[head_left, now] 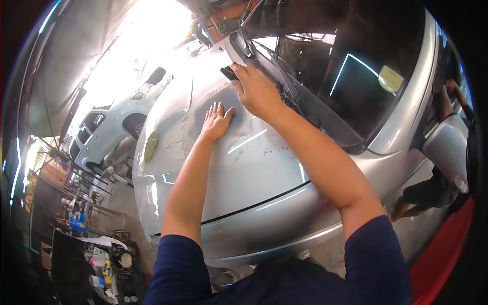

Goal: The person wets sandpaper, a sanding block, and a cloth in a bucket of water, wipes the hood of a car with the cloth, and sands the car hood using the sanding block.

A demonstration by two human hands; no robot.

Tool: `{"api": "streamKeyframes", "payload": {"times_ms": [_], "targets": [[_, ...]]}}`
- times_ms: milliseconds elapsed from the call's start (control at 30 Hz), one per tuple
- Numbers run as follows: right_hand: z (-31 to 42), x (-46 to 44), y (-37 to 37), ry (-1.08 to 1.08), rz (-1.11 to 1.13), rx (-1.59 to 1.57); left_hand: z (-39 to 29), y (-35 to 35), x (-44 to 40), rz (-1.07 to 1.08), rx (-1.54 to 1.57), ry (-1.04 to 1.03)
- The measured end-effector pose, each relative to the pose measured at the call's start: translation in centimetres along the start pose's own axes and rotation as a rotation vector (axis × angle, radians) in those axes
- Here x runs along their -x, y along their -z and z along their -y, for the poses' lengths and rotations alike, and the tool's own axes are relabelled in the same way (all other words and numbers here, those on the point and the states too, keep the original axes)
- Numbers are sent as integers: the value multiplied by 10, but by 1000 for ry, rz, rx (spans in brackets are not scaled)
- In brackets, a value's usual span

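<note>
Head view, hood [244, 175]: spread silver and scuffed before the windshield [325, 109].
Black block [227, 72]: sat at the hood's far part.
Right hand [255, 90]: gripped that block.
Left hand [217, 123]: lay open, palm down, on the hood.
Green cloth [151, 147]: rested farther left.

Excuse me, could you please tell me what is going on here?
A person leans over a silver car hood. The right hand holds a dark block near the windshield; the left hand lies flat on the hood by a dull grey patch. A green cloth lies toward the hood's front.
</note>
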State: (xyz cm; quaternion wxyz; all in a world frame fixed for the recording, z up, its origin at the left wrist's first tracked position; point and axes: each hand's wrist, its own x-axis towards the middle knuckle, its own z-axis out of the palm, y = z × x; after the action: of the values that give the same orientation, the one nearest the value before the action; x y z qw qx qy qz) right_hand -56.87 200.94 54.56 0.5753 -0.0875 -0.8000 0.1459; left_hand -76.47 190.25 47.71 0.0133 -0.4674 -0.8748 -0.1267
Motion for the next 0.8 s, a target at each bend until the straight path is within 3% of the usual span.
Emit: {"api": "streamKeyframes", "payload": {"times_ms": [600, 800], "targets": [[-2, 10, -1, -130, 156, -26, -27, 9, 148, 51, -7, -125], [4, 18, -9, -51, 503, 67, -11, 20, 152, 95, 37, -123]]}}
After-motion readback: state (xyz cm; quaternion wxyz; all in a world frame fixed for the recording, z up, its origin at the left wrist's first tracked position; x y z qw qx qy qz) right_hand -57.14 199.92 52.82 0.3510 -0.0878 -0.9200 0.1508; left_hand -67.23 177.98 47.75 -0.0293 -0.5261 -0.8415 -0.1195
